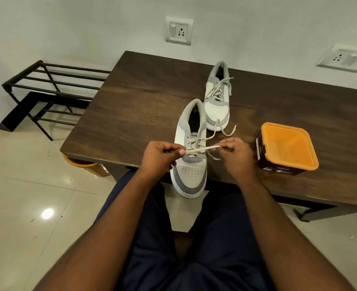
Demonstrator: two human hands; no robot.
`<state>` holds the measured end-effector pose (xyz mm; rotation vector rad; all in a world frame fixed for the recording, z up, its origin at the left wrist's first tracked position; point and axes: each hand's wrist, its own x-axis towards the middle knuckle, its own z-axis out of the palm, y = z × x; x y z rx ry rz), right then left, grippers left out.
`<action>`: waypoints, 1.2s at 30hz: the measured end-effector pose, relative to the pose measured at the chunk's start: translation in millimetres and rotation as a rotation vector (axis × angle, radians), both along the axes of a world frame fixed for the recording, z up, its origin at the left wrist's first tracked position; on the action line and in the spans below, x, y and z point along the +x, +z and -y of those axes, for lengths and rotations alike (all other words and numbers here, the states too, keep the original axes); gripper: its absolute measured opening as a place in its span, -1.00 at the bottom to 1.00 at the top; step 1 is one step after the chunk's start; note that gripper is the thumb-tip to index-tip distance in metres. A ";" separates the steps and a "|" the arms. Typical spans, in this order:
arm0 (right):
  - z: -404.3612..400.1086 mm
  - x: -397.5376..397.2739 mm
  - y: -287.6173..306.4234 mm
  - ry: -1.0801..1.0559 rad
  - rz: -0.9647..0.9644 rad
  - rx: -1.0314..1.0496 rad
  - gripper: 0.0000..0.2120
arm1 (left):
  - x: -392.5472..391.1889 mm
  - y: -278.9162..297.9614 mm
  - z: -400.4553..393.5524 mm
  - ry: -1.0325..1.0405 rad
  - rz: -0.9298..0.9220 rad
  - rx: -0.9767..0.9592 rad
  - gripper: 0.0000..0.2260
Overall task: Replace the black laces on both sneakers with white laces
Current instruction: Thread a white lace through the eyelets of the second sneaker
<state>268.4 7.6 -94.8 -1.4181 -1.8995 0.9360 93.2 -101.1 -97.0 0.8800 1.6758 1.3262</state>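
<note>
Your near sneaker (191, 164) is off-white with grey panels, a white sole and a toe dotted with small perforations; its insole looks black with a white label. The lace (202, 148) you hold is cream-white. Your far sneaker (216, 101) wears the same off-white and grey, laced in white too. The table (142, 97) is dark brown with streaky wood grain. Your tub (286, 149) is orange inside and along the rim, its side dark, possibly brown or black. The rack (53, 89) is black, your shorts (221, 238) navy, the floor tiles (26, 175) glossy beige.
</note>
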 end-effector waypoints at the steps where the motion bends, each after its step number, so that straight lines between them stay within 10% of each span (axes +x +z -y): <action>1: -4.7 3.4 -0.5 -0.037 0.023 -0.004 -0.82 | -5.1 -1.9 2.3 -0.004 0.022 -0.020 -0.92; 7: 5.9 -9.9 9.3 0.370 0.139 -0.038 -0.26 | -1.0 6.6 -4.9 0.007 0.059 0.064 -0.70; 11: 25.6 -32.7 17.7 0.514 -0.332 -0.413 -0.67 | 0.5 11.4 -15.8 0.030 0.088 0.140 -0.65; 18: 21.6 -44.7 14.0 0.196 -0.437 -0.365 -0.93 | -3.3 0.5 -38.0 0.245 -0.083 0.125 -0.75; 26: -7.9 -55.0 7.2 0.002 -0.177 -0.033 -0.92 | -8.0 -8.9 -71.2 0.218 -0.304 -0.115 -0.65; 36: -8.9 -70.3 -12.5 0.165 0.109 0.220 -0.87 | -19.2 -24.3 -65.6 0.207 0.000 0.014 -0.63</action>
